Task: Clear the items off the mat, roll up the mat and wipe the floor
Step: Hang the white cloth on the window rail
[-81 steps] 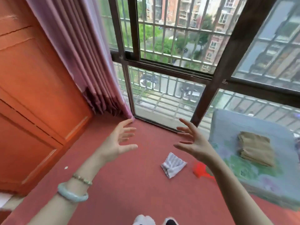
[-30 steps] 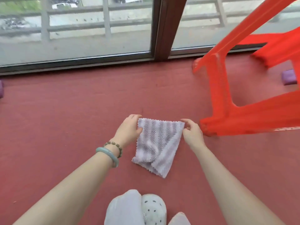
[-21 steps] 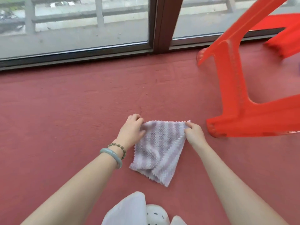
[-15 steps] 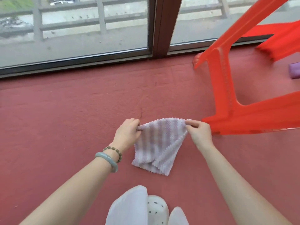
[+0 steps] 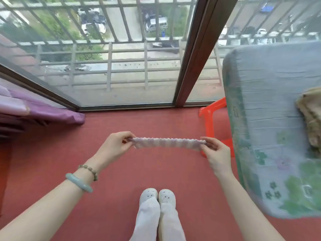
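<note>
The striped cloth (image 5: 167, 143) hangs stretched side to side at centre frame, each end pinched in the grip of the left hand (image 5: 113, 147) and right hand (image 5: 216, 153), above the floor (image 5: 52, 162).

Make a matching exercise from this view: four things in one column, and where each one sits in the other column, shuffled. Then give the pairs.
Things:
1. striped cloth
2. jade bangle
3. folded tan fabric
4. purple curtain

Places:
A. on the left wrist
B. lying on the floral pad
C. stretched between left hand and right hand
D. bunched on the floor at the window corner

Pairs: 1-C, 2-A, 3-B, 4-D
</note>
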Tool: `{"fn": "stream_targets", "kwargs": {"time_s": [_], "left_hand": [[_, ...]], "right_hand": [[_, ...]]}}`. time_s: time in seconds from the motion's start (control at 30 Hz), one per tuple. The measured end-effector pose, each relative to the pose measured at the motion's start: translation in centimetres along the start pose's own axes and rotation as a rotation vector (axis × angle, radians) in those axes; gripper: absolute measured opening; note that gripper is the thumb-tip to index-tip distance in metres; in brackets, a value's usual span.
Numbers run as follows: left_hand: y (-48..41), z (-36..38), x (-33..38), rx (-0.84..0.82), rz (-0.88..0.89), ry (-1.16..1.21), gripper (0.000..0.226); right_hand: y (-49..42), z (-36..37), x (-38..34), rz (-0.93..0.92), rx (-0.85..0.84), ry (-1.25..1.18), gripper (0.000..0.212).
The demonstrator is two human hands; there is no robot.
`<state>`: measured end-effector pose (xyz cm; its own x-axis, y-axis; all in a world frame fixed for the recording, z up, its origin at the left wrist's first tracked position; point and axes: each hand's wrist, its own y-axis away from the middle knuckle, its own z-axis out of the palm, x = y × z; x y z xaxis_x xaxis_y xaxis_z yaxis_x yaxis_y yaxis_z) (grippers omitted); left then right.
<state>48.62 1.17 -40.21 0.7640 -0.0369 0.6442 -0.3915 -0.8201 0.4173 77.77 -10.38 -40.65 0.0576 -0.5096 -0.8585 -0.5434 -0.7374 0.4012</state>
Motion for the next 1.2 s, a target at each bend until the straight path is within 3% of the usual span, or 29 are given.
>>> {"fn": "stream_targets", "kwargs": {"time_s": [0.27,0.4,0.5,0.57,0.63,0.73,0.83,1.2], "left_hand": [[12.4,-17.6,13.1,0.241,0.154,0.089,0.02],[16.7,-23.1,17.1,0.334,0.151,0.14,0.02],[18.6,-26.7,18.9,0.363,0.15,0.152,0.037],[19.7,-29.1,20.1,0.389,0.173,0.164,0.031],[20.3,-31.3,20.8,0.416,0.208,0.168,0.03],[20.5,-34.2,21.1,0.462,0.282,0.099,0.058],[19.7,-37.1,20.6,0.493,0.318,0.075,0.066],[11.6,-47.0,14.6,0.31,0.28,0.029,0.023]], "right_hand": [[9.1,-5.1,-22.1,-0.242,-0.062,-0.116,0.024],[11.7,-6.7,-30.0,-0.325,-0.152,-0.125,0.023],[12.8,-7.2,-34.9,-0.411,-0.205,-0.114,0.024],[13.4,-7.2,-37.8,-0.491,-0.224,-0.073,0.025],[13.7,-7.0,-40.4,-0.55,-0.255,-0.053,0.024],[13.7,-5.8,-43.3,-0.59,-0.286,-0.051,0.029],[13.2,-3.9,-45.6,-0.617,-0.302,-0.024,0.034],[8.9,6.2,-49.4,-0.544,-0.256,-0.039,0.027]]}}
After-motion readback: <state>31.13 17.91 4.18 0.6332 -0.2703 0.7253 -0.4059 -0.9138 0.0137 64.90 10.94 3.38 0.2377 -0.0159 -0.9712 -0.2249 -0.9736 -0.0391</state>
